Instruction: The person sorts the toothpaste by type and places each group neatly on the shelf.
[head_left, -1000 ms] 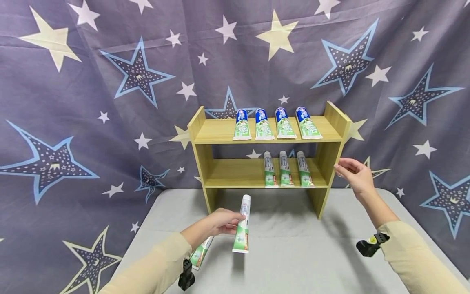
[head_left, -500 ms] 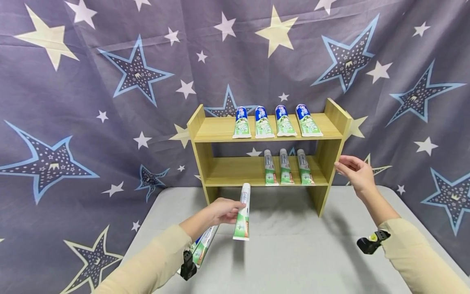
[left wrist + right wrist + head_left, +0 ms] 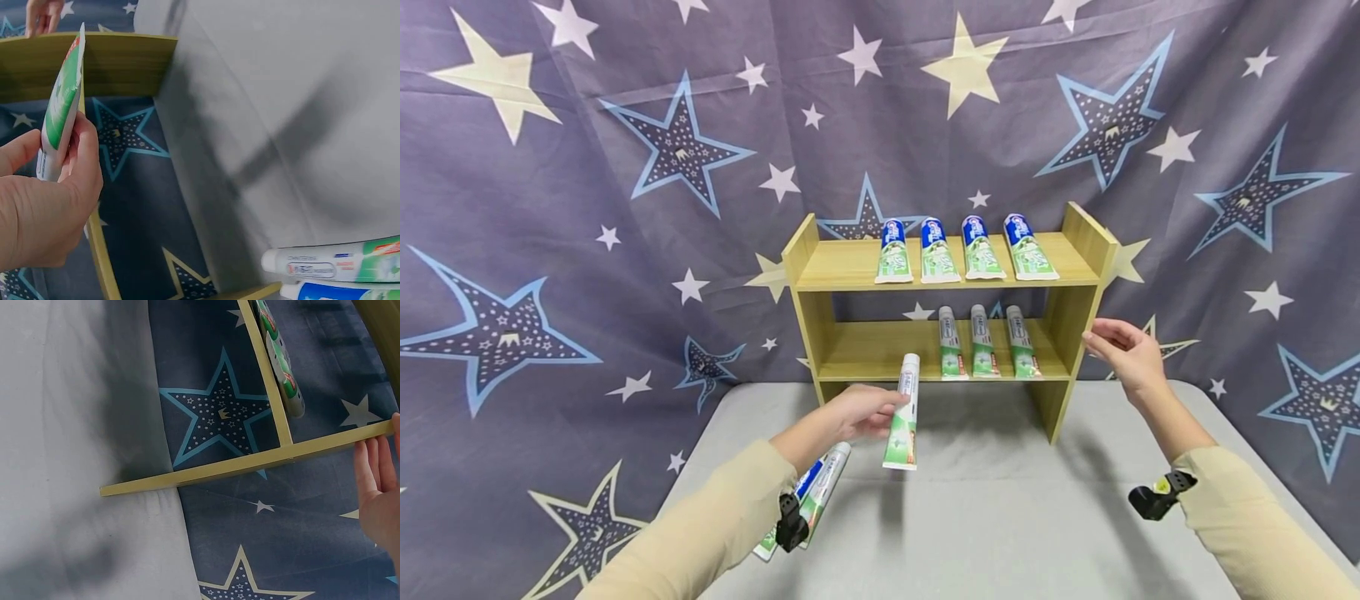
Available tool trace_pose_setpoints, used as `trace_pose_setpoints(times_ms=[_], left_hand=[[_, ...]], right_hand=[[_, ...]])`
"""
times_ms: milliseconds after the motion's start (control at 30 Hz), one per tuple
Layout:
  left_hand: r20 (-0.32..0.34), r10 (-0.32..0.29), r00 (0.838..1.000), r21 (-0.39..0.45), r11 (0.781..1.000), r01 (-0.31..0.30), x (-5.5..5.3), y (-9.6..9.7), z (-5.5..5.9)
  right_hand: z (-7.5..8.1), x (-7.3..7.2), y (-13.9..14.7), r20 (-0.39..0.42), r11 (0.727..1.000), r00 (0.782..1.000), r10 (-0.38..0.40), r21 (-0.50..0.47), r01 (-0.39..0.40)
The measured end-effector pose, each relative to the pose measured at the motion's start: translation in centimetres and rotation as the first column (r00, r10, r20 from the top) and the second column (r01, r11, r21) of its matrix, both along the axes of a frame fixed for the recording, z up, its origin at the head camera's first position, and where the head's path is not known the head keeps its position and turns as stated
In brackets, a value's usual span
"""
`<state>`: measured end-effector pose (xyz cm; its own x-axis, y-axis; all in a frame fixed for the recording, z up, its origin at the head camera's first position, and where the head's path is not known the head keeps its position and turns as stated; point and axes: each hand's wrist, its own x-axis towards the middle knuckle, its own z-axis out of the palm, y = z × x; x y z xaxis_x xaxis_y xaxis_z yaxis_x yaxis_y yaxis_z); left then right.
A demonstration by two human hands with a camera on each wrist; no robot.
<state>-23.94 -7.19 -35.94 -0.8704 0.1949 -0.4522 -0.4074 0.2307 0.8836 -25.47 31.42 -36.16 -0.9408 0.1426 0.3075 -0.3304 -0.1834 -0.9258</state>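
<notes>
My left hand (image 3: 868, 410) pinches a white and green toothpaste tube (image 3: 902, 421) by its side, cap up, in front of the shelf's lower board. In the left wrist view, the thumb and fingers of the left hand (image 3: 50, 200) press on the tube (image 3: 62, 103) from both sides. My right hand (image 3: 1127, 360) touches the right side panel of the wooden shelf (image 3: 1077, 350). Seen from the right wrist, the fingers of the right hand (image 3: 378, 481) lie fairly straight against the panel's outer face, and the thumb is mostly cut off by the frame edge.
Several blue and green toothpaste tubes (image 3: 977, 248) line the top board. Three white and green tubes (image 3: 981, 343) lie at the right of the lower board. On the grey table (image 3: 985, 517), another white and green tube (image 3: 826, 487) lies beside a blue one (image 3: 808, 479).
My left hand has risen and moved slightly right with the toothpaste tube, toward the lower board. More of the two tubes on the table now shows. The right hand stays at the side panel.
</notes>
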Motion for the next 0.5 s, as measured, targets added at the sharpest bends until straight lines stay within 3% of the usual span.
trace_pose_setpoints(times_ms=[500], left_hand=[[0.000,-0.012,1.000,0.021,1.000,0.012,-3.8,1.7,3.2]], right_hand=[[-0.1,-0.1,0.2,0.007,1.000,1.000,-0.004,0.002,0.004]])
